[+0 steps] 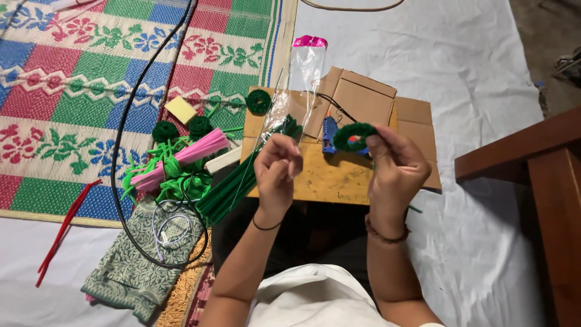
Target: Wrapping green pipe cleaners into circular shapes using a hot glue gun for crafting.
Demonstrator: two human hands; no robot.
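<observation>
My right hand (pixel 396 172) pinches a dark green fuzzy ring (pixel 353 136) coiled from pipe cleaner, held up over a flattened cardboard sheet (pixel 363 100). Close beside it my left hand (pixel 277 169) is closed, fingers curled near a bundle of dark green pipe cleaners (pixel 233 188); whether it grips a strand I cannot tell. A blue glue gun (pixel 330 134) lies on the cardboard just behind the ring. A clear plastic sleeve with a pink top (pixel 302 72) rests against the cardboard.
Pink pipe cleaners (pixel 181 158), light green ones and finished dark green coils (pixel 164 130) lie on a colourful woven mat (pixel 66 91). A black cable (pixel 124 115), red sticks (pixel 63 230), a yellow pad (pixel 180 110), a folded green cloth (pixel 139 266) and wooden furniture (pixel 538 181) surround me.
</observation>
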